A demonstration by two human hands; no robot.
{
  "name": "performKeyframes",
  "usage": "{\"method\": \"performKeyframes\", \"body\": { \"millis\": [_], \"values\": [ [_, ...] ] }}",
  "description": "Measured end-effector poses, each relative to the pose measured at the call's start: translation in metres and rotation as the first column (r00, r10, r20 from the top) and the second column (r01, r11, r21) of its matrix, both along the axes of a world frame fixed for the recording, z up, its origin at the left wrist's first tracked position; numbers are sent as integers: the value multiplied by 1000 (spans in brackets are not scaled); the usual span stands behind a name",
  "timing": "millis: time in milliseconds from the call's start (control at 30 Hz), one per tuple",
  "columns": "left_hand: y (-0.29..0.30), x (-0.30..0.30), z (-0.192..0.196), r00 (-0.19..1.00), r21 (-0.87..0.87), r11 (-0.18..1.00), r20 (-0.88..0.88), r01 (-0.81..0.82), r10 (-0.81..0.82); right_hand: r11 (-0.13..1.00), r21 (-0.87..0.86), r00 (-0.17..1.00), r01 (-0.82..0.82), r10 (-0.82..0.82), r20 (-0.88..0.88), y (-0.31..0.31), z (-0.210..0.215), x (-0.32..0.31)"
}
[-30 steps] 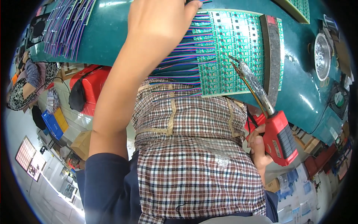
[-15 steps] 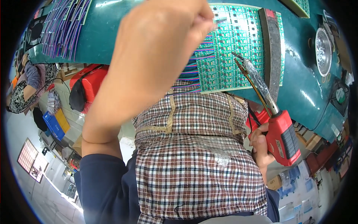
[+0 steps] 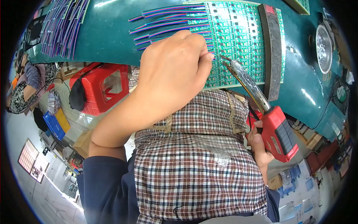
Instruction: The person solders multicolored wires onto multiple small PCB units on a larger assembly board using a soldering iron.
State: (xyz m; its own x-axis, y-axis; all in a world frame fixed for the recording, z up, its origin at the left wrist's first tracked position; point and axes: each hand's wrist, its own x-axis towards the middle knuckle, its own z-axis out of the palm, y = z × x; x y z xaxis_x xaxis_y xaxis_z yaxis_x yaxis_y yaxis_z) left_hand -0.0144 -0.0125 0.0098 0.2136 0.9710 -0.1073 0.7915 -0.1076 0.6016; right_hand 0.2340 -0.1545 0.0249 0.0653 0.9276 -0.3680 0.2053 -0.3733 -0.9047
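My left hand [image 3: 179,67] is closed in a pinch at the left edge of a green circuit board panel [image 3: 235,41], over its row of multicoloured wires [image 3: 167,28]. What the fingertips pinch is mostly hidden by the hand, but wires run to the board right beside them. In my right hand [image 3: 260,147] is a red soldering gun [image 3: 278,134], gripped at its handle. The gun's metal barrel slants up and left, with a thin brass-coloured tube alongside, and its tip lies over the board close to my left fingertips.
A dark bar [image 3: 271,52] lies across the panel's right part. Wired boards [image 3: 63,28] are stacked on the green table's far left. To the right stands a round metal bowl [image 3: 323,48]. A red stool [image 3: 100,87] is below the table edge, and another person [image 3: 30,82] sits further left.
My left hand has come down toward me from the panel's far side, uncovering the upper wires. The soldering gun has shifted slightly left, bringing its tip nearer the wired edge.
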Motion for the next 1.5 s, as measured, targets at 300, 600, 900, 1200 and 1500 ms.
{"method": "performKeyframes", "body": {
  "millis": [300,600,900,1200,1500],
  "values": [
    [0,0,-1,1000,21,1000,-23,4,-3,993,50,992,-103,99,84,10,-3,0],
    [1,2,-3,1000,40,999,-18,-1,2,997,-33,997,-65,66,46,5,-1,2],
    [1,2,-4,1000,38,999,-4,-4,4,993,-51,994,-111,110,-15,1,-2,11],
    [1,3,-5,1000,34,999,-6,-13,13,996,-80,998,-49,52,38,-5,1,11],
    [0,3,-5,1000,43,999,-7,-26,26,990,-75,993,-116,113,-39,-4,-4,15]
  ]
}}
